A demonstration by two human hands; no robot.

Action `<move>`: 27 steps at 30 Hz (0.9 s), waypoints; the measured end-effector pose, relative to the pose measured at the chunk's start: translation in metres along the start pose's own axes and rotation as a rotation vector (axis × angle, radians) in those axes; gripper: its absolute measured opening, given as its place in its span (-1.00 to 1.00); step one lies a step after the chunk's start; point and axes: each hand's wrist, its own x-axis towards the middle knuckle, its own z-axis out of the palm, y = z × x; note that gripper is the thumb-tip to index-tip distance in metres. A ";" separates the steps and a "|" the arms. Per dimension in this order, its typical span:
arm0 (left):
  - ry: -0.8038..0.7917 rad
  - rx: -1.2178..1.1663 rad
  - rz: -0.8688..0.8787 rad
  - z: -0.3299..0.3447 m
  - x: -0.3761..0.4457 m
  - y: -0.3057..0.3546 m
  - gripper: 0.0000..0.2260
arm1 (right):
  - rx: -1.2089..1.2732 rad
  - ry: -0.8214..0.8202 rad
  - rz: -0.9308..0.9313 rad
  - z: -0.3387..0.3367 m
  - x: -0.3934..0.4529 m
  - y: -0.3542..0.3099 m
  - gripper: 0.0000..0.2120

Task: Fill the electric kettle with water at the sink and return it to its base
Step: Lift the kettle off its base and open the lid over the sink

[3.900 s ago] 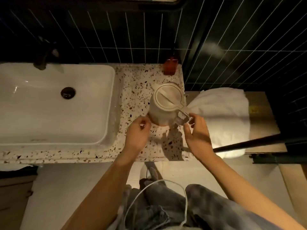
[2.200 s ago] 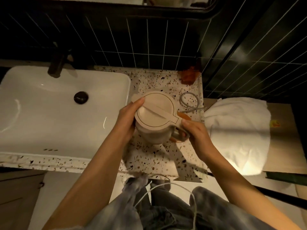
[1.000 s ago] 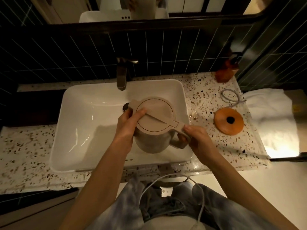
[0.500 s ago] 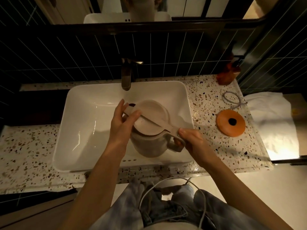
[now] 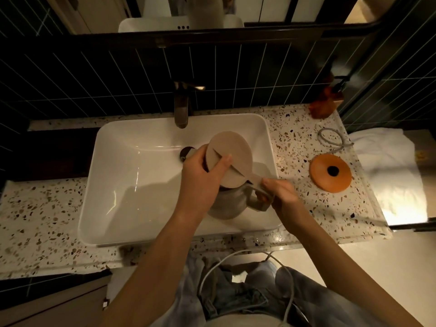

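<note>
Beige kettle (image 5: 227, 199), lid (image 5: 230, 159) apparently raised

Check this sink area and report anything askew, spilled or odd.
Nothing spilled or damaged. The kettle is held over the sink, right hand on its handle, left hand tilting the lid up. The orange base sits bare on the counter, as expected mid-task.

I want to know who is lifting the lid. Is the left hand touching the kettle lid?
Touching. The head view shows the left hand with its thumb pressed across the top of the raised lid.
</note>
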 end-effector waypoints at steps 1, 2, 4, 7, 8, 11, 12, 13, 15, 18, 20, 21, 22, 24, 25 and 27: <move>-0.004 0.003 0.015 0.003 0.000 0.003 -0.77 | 0.004 0.013 -0.008 -0.003 0.001 -0.001 -0.63; -0.009 0.011 0.034 0.006 0.001 0.006 -0.76 | 0.003 0.023 -0.016 -0.005 0.002 -0.003 -0.62; -0.023 0.051 0.108 0.012 0.001 0.014 -0.75 | -0.005 0.038 -0.022 -0.008 0.004 -0.005 -0.62; -0.037 0.144 0.267 0.022 0.000 0.023 -0.73 | -0.032 0.033 -0.023 -0.007 0.008 -0.006 -0.63; -0.051 0.157 0.282 0.025 -0.001 0.025 -0.72 | -0.030 0.035 -0.019 -0.006 0.009 -0.005 -0.62; -0.183 0.103 0.220 0.025 0.001 0.025 -0.76 | 0.022 0.049 0.005 -0.007 0.010 -0.003 -0.60; -0.223 0.058 0.195 0.023 0.002 0.024 -0.79 | 0.032 0.047 0.010 -0.008 0.011 -0.003 -0.60; -0.235 0.003 0.174 0.020 0.003 0.022 -0.77 | 0.036 0.043 0.013 -0.008 0.011 -0.002 -0.60; -0.158 -0.090 0.131 0.013 0.008 0.014 -0.61 | 0.048 0.039 0.024 -0.010 0.012 -0.002 -0.61; 0.089 -0.052 0.043 -0.002 0.023 -0.006 -0.71 | 0.084 0.044 0.044 -0.010 0.016 -0.001 -0.63; 0.182 -0.023 -0.082 -0.011 0.035 -0.022 -0.70 | 0.098 0.030 0.049 -0.009 0.019 0.001 -0.65; 0.195 -0.022 -0.137 -0.014 0.038 -0.027 -0.67 | 0.088 0.019 0.043 -0.007 0.021 0.001 -0.66; 0.199 -0.018 -0.178 -0.017 0.041 -0.033 -0.65 | 0.069 0.008 0.036 -0.005 0.022 0.002 -0.66; 0.195 -0.002 -0.236 -0.021 0.044 -0.041 -0.60 | 0.039 -0.004 0.037 -0.002 0.025 0.004 -0.63; 0.181 -0.009 -0.265 -0.023 0.045 -0.045 -0.59 | 0.041 -0.005 0.044 -0.001 0.028 0.004 -0.61; 0.120 -0.089 -0.360 -0.026 0.046 -0.055 -0.56 | 0.065 -0.006 0.059 0.001 0.033 0.004 -0.59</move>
